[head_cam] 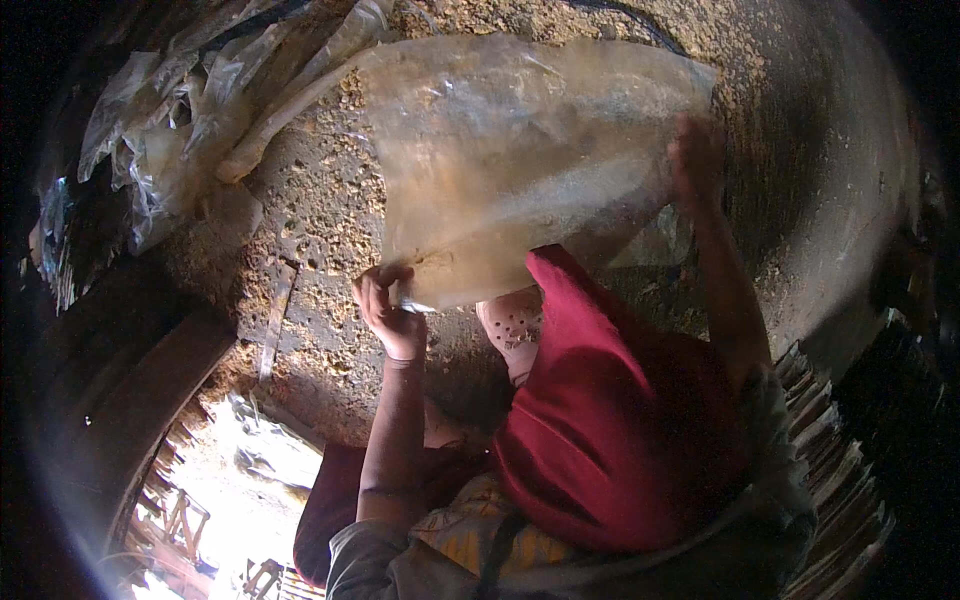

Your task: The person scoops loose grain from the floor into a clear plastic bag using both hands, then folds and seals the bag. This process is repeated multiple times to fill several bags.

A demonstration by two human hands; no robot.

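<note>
A large translucent plastic sheet is spread in front of me, above the crumb-strewn ground. My left hand grips its lower left corner, fingers bent over the edge. At the sheet's right edge is my right hand, blurred and closed on the plastic. Below the sheet's lower edge shows a pinkish shoe with holes. Red cloth covers my lap and knee.
Crumpled clear plastic lies at the upper left. A flat strip rests on the littered ground left of my left hand. Dark boards stand at the lower left, beside a brightly lit opening. A ribbed stack is at the right.
</note>
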